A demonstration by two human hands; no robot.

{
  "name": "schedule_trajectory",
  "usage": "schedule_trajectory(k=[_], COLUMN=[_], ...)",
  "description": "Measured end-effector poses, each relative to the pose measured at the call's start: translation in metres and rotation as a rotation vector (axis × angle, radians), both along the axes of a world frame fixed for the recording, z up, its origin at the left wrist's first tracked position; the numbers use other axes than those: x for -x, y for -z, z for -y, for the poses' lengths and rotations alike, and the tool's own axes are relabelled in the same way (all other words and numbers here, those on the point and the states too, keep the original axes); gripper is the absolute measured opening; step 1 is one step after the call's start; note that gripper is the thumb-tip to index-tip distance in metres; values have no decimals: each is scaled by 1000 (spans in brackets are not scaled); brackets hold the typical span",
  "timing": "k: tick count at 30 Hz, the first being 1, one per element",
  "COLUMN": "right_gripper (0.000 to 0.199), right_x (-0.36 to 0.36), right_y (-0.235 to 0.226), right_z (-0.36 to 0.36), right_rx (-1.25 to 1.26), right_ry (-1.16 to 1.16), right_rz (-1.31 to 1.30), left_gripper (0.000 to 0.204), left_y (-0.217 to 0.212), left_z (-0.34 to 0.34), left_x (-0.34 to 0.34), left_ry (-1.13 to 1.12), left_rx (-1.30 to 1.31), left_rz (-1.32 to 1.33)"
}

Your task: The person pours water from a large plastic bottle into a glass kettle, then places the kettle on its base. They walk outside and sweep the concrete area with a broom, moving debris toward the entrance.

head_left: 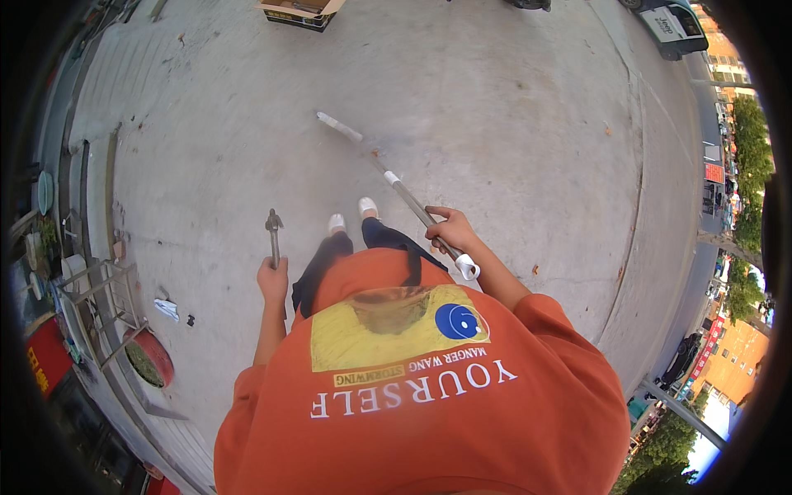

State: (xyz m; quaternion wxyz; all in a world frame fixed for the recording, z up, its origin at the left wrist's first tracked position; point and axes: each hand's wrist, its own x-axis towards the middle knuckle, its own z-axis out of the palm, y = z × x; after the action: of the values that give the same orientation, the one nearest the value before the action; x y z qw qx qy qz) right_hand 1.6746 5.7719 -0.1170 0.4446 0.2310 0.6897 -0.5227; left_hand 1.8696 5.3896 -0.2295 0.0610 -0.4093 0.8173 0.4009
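Orange short-sleeved fabric shirt [421, 441] lay nearest the head camera. Beyond it, the left hand [272, 277] clenched the handle of a short grey metal hammer-like tool [275, 235], its head projecting past the fist. The right hand's [450, 231] fingers grasped a long grey metal pole [412, 203] near its white near end. By the grey concrete pavement's [511, 124] left edge lay a crumpled white scrap [167, 309]; toward its far edge, an open dark cardboard box [290, 21].

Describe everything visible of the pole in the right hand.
The pole is grey and metal-looking, slanting forward-left from a white, ring-like fitting at its near end, with a white band farther along. Beyond that, a blurred, whitish section angles more leftward. The right hand grips it near the fitting. Whether the far end touches the ground is unclear.
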Motion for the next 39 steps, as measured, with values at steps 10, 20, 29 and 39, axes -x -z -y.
schedule_trajectory(k=[10,20,29,39], right_gripper=[72,5,75,68], right_x=[-63,-54,-42,-33], right_y=[-11,22,-6,-45], right_z=[-91,-72,10,-28], right_rx=[-203,-90,144,119], right_ry=[365,517,440,340], right_rz=[-5,184,212,126], left_gripper=[32,31,32,31], left_y=[1,-1,11,-1], left_z=[4,0,7,15], left_x=[12,6,10,12], left_ry=[-22,33,-40,-48], left_rx=[-25,-46,-131,-98], left_rz=[60,38,43,43])
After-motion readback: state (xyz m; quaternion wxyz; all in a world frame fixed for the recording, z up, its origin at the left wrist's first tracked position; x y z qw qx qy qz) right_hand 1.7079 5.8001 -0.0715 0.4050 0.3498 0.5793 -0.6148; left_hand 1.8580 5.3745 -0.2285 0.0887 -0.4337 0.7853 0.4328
